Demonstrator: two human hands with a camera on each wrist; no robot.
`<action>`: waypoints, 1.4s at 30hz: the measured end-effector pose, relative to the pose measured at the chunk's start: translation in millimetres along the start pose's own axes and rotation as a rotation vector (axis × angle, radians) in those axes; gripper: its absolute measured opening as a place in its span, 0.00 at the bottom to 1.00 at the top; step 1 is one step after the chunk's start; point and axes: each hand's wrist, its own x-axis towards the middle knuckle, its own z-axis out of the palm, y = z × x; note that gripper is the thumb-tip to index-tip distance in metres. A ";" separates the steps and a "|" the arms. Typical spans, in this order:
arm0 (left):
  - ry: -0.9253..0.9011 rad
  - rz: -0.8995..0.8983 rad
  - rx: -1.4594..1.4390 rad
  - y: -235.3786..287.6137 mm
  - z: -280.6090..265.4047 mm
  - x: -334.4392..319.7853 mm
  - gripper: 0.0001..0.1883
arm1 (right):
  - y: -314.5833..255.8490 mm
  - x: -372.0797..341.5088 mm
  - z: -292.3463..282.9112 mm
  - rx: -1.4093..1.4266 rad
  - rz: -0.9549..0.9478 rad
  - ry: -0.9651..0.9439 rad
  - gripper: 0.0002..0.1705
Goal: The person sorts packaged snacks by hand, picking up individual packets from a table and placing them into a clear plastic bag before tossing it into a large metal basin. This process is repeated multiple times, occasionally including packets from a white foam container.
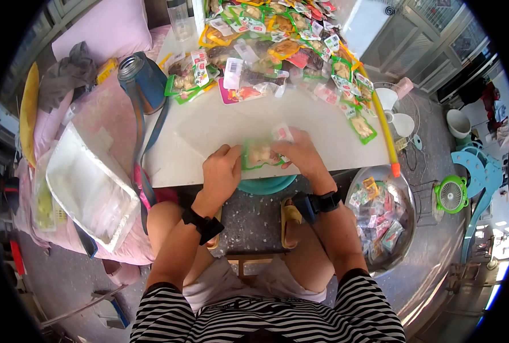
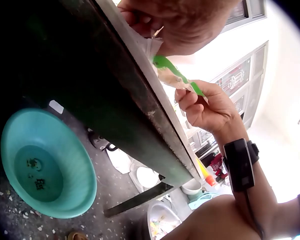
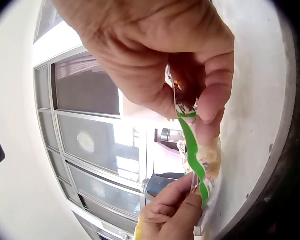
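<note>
A small clear snack packet with a green edge and pale pieces inside [image 1: 259,154] is held near the front edge of the white table [image 1: 191,134]. My left hand [image 1: 219,167] pinches its left end between thumb and fingers. The right hand [image 1: 303,153] grips the other end, its fingers curled over a white printed part of the packet. From the right wrist, the green strip [image 3: 191,145] runs between the two hands, and the left fingers [image 3: 182,207] pinch the lower end. The left wrist view shows the packet [image 2: 171,75] just above the table edge.
Piled packets [image 1: 277,43] cover the table's far side, bordered right by a yellow tube [image 1: 383,123]. A metal basin [image 1: 406,228] of packets stands at right, a teal basin [image 2: 82,195] below the table. To the left are a blue flask [image 1: 143,86] and white foam box [image 1: 71,171].
</note>
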 end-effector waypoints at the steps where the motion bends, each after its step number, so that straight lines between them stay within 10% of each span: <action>1: 0.027 0.045 0.028 3.3 -1.1 0.3 0.11 | 1.5 1.0 3.0 0.009 -0.016 0.021 0.16; 9: 0.187 0.130 0.004 7.0 1.1 6.2 0.15 | 38.7 9.9 56.6 0.681 -0.059 -0.056 0.11; 13: 0.202 0.090 -0.004 3.1 -8.1 8.4 0.14 | 23.3 5.4 44.4 -0.087 -0.054 -0.114 0.10; 25: 0.218 0.150 -0.118 3.4 -11.6 7.8 0.14 | 36.1 33.1 87.9 0.627 -0.033 -0.179 0.10; 42: 0.241 0.044 -0.054 4.5 -21.4 1.3 0.11 | 25.4 23.9 84.2 0.363 -0.080 -0.318 0.11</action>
